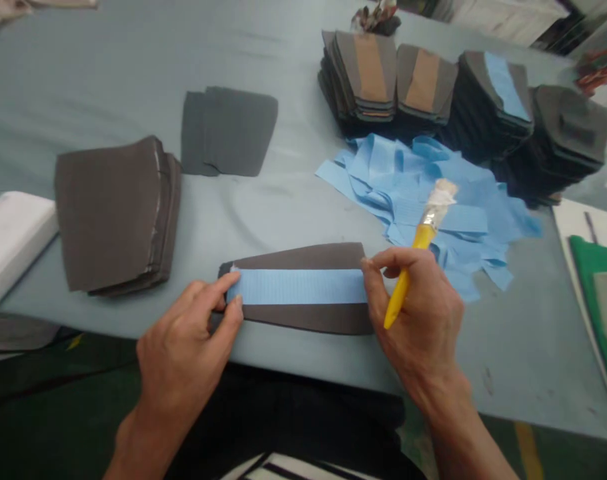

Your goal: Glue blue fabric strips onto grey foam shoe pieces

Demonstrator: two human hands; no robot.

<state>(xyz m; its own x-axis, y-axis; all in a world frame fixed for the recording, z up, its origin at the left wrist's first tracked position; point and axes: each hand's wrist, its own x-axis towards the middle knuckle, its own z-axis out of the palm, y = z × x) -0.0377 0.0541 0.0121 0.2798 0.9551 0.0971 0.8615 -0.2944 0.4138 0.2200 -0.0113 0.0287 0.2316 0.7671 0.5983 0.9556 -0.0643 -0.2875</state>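
your left hand [183,340] pins a blue strip [298,287] to dark foam [303,257] — your right hand [418,320] grips a yellow brush [423,235]. press the strip flat next.

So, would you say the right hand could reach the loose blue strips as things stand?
Probably yes: the right hand sits beside the loose blue strips, nothing between them, though it holds a yellow-handled brush and presses the dark panel.

The dark grey foam piece [303,256] carries one light blue strip [297,287] along its middle, and the brush handle [395,303] is yellow.
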